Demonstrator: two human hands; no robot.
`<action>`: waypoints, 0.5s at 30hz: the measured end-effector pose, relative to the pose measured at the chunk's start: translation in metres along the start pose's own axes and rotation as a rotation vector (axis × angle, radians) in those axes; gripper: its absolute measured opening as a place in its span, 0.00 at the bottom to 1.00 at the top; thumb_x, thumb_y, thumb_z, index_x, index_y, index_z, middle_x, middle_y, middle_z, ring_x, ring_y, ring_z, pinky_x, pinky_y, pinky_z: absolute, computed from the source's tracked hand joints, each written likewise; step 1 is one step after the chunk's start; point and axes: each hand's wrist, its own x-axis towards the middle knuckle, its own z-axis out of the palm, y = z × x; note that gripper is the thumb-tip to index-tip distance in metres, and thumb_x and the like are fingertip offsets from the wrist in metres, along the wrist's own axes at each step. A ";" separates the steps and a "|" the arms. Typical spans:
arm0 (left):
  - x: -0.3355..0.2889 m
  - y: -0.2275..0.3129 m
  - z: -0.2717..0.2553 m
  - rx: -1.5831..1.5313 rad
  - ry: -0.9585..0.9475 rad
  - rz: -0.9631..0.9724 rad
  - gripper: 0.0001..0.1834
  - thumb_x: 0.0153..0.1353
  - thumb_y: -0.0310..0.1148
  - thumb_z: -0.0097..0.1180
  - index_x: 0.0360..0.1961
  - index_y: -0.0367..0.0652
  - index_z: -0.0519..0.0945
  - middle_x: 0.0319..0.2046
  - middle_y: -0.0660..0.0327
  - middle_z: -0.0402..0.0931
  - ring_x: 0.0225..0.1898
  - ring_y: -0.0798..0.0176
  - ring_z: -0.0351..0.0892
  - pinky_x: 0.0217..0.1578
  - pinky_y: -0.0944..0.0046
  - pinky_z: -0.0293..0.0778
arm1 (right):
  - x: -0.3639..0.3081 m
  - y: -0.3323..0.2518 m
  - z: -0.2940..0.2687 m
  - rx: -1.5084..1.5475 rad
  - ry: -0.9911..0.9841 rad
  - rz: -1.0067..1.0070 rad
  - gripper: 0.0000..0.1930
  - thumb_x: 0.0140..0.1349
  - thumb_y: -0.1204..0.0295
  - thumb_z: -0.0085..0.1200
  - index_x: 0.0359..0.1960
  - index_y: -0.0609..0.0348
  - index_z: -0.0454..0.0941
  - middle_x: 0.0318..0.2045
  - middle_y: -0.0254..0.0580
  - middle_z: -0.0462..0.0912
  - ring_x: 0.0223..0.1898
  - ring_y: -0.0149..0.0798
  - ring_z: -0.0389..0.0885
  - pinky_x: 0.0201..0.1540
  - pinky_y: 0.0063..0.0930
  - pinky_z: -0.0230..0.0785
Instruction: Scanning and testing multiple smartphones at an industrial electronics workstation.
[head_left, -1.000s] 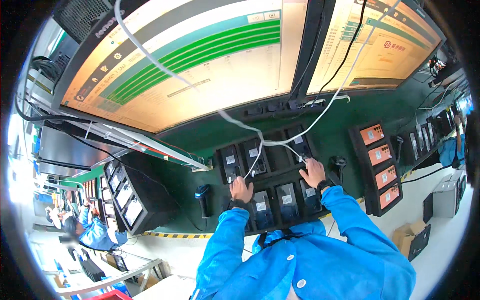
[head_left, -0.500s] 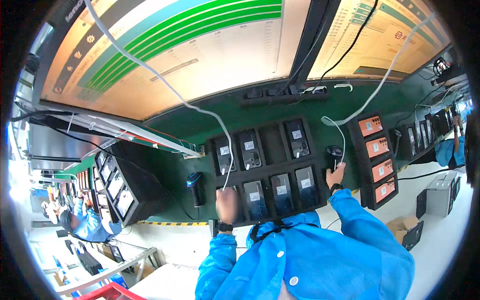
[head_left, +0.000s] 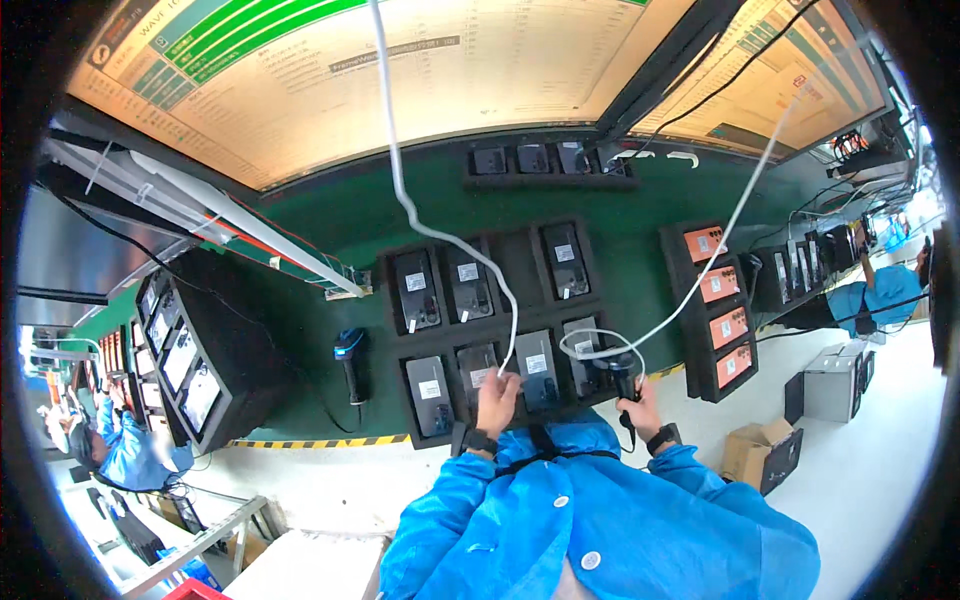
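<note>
Black scanner, inside right grip, apparently clasped

Over the link, I have a scanner at nine o'clock from the phone tray, another tray at three.

phone partly behind left hand

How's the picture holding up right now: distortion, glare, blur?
In the head view, fisheye distortion bows the large monitor; head view, far left: bright, washed-out patches; head view, centre: left hand and phone tray fairly clear, phone labels too small to read.
</note>
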 end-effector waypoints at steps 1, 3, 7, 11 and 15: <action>0.014 -0.005 0.005 0.069 -0.054 0.033 0.09 0.60 0.31 0.53 0.33 0.37 0.68 0.28 0.60 0.76 0.29 0.69 0.77 0.30 0.70 0.72 | -0.001 -0.007 0.005 -0.084 0.020 -0.033 0.19 0.37 0.82 0.54 0.29 0.51 0.59 0.22 0.29 0.65 0.22 0.26 0.66 0.22 0.21 0.58; 0.029 -0.014 0.024 0.105 -0.083 0.130 0.10 0.60 0.31 0.53 0.32 0.36 0.67 0.28 0.58 0.78 0.31 0.66 0.78 0.31 0.67 0.73 | -0.004 -0.020 0.007 -0.039 -0.024 0.035 0.20 0.37 0.82 0.55 0.31 0.52 0.60 0.23 0.29 0.64 0.25 0.26 0.65 0.26 0.22 0.59; 0.047 -0.049 0.061 0.231 -0.141 0.134 0.16 0.58 0.36 0.56 0.39 0.36 0.69 0.28 0.57 0.78 0.33 0.63 0.78 0.31 0.63 0.72 | 0.011 0.035 -0.009 -0.011 -0.112 -0.064 0.21 0.37 0.79 0.58 0.37 0.57 0.66 0.27 0.32 0.68 0.31 0.32 0.67 0.33 0.27 0.63; 0.043 -0.058 0.083 0.434 -0.097 0.081 0.23 0.53 0.38 0.60 0.42 0.34 0.67 0.33 0.50 0.76 0.37 0.55 0.77 0.37 0.57 0.72 | 0.012 0.005 -0.007 -0.062 -0.139 -0.056 0.19 0.38 0.80 0.58 0.34 0.56 0.66 0.28 0.33 0.71 0.34 0.32 0.69 0.34 0.28 0.64; 0.046 -0.067 0.097 0.686 0.030 0.166 0.26 0.50 0.40 0.59 0.43 0.36 0.64 0.32 0.44 0.75 0.38 0.42 0.77 0.37 0.50 0.72 | 0.027 0.039 -0.007 0.113 -0.226 0.000 0.18 0.40 0.84 0.58 0.33 0.57 0.65 0.27 0.34 0.73 0.28 0.29 0.72 0.29 0.24 0.66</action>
